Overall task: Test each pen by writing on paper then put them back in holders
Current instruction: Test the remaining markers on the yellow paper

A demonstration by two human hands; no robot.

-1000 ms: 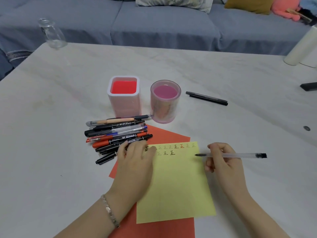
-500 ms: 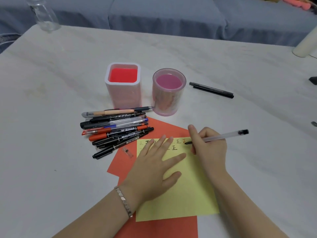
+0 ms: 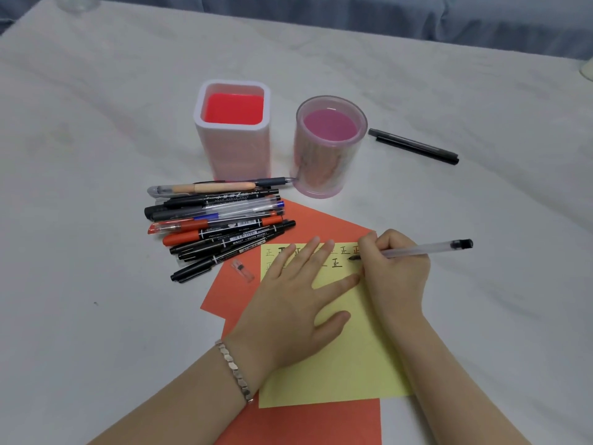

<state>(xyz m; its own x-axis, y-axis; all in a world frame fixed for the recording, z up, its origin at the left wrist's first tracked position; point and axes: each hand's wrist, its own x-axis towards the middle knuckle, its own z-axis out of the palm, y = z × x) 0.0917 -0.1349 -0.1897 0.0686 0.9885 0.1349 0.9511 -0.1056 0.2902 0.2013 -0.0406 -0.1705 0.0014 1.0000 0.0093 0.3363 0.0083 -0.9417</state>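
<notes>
Right hand (image 3: 396, 271) has swung in, fingers (image 3: 369, 244) curled round clear pen (image 3: 426, 248), tip over yellow paper (image 3: 353, 358) on counter (image 3: 96, 187); left hand (image 3: 295, 309) presses flat. Keep paper pinned, write beside last mark (image 3: 336, 263).

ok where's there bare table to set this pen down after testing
Bare table lies wide left of the pen pile, and right of the right hand holding the clear pen, nearer than the black pen. Crowded: the pile lies close before the square holder and round holder and overlaps the red paper; the left hand presses the yellow paper.
</notes>
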